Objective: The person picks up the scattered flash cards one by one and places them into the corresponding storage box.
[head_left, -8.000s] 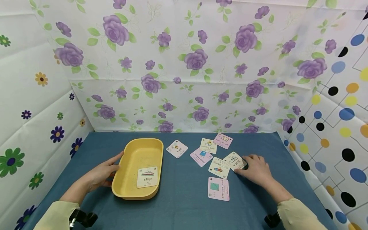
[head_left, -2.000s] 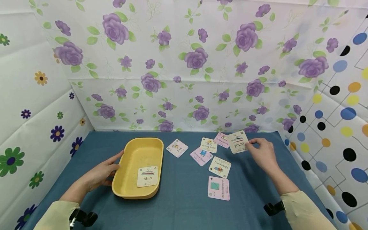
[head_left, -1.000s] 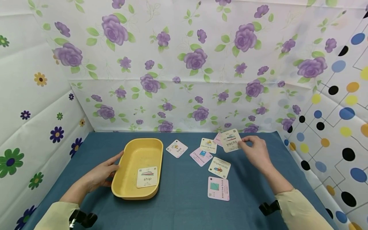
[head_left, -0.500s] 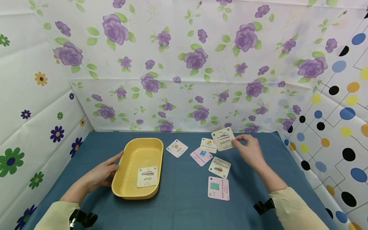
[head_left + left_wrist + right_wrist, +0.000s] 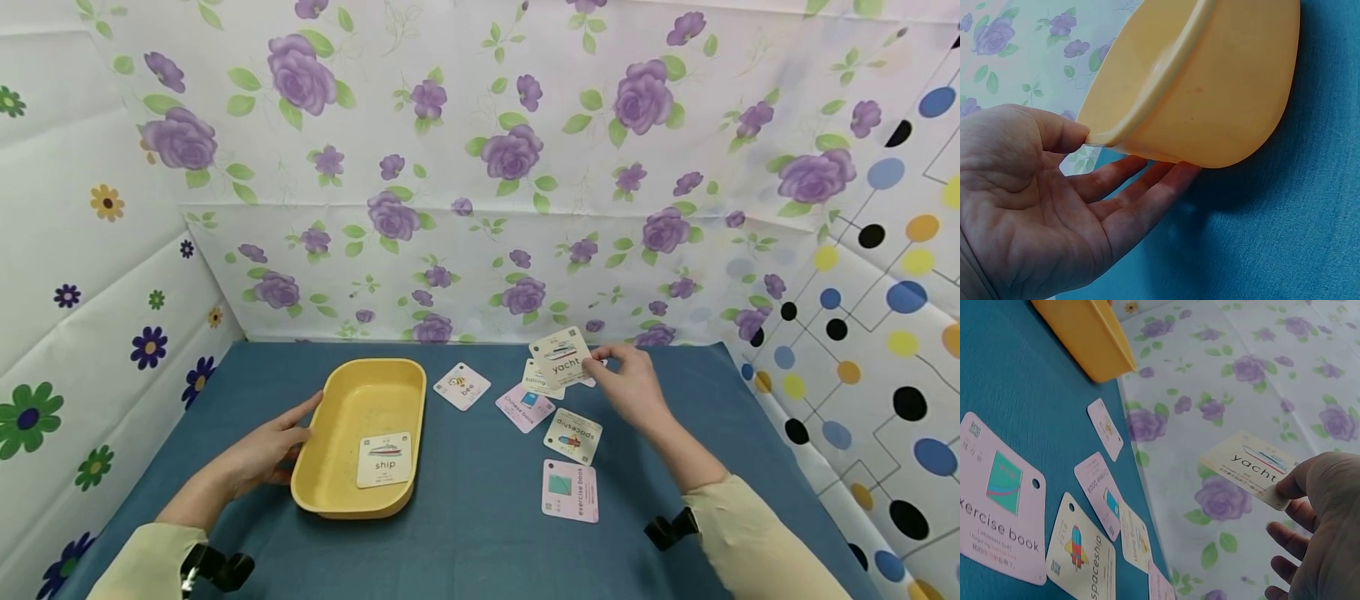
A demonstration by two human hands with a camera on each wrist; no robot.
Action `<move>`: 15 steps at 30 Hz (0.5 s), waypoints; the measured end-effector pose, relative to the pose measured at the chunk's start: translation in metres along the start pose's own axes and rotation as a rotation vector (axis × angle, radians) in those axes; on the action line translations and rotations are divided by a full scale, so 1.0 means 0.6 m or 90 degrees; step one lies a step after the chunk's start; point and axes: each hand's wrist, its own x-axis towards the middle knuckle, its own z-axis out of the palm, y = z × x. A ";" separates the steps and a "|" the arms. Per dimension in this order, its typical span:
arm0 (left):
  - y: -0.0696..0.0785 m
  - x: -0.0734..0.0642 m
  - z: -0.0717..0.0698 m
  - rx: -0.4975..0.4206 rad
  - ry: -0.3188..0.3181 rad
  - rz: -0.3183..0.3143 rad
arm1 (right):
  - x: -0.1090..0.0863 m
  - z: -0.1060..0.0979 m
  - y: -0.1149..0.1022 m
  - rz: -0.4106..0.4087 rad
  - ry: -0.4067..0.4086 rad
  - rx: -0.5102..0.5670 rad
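My right hand (image 5: 630, 385) pinches the "yacht" card (image 5: 561, 357) by its lower right corner, between thumb and fingertips. The card is raised and tilted, and in the head view it overlaps the "sailing boat" card (image 5: 542, 382) and most of a pink card behind. In the right wrist view the yacht card (image 5: 1250, 464) faces up, with the other fingers loosely bent below it. My left hand (image 5: 258, 454) holds the left side of the yellow tray (image 5: 318, 483). In the left wrist view its thumb lies on the rim and its fingers rest against the outer wall.
Inside the tray lies a "ship" card (image 5: 385, 460). On the blue cloth are a "bee" card (image 5: 462, 386), a "Chinese book" card (image 5: 525, 407), a "spaceship" card (image 5: 573, 436) and an "exercise book" card (image 5: 570, 491). Patterned sheets (image 5: 450, 275) wall the back and sides.
My right hand took the yacht card from beside the spaceship card, lifted it, and has moved it leftward over the storybook and sailing boat cards. My left hand and the tray have stayed put.
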 end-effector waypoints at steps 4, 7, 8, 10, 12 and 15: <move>0.000 0.000 0.000 0.003 0.001 -0.001 | -0.001 0.007 -0.009 0.003 -0.009 0.000; 0.001 0.001 0.000 0.005 0.002 -0.002 | -0.001 0.011 -0.015 0.008 -0.015 -0.001; 0.000 0.001 0.000 0.006 0.002 -0.002 | -0.001 0.013 -0.017 0.008 -0.016 0.000; 0.000 0.001 0.000 0.005 0.001 -0.002 | 0.000 0.017 -0.021 0.008 -0.018 0.005; 0.000 0.001 0.000 0.004 0.000 -0.002 | 0.001 0.020 -0.025 0.006 -0.021 0.009; 0.000 0.000 0.000 0.003 0.000 -0.001 | 0.002 0.026 -0.030 0.002 -0.027 0.016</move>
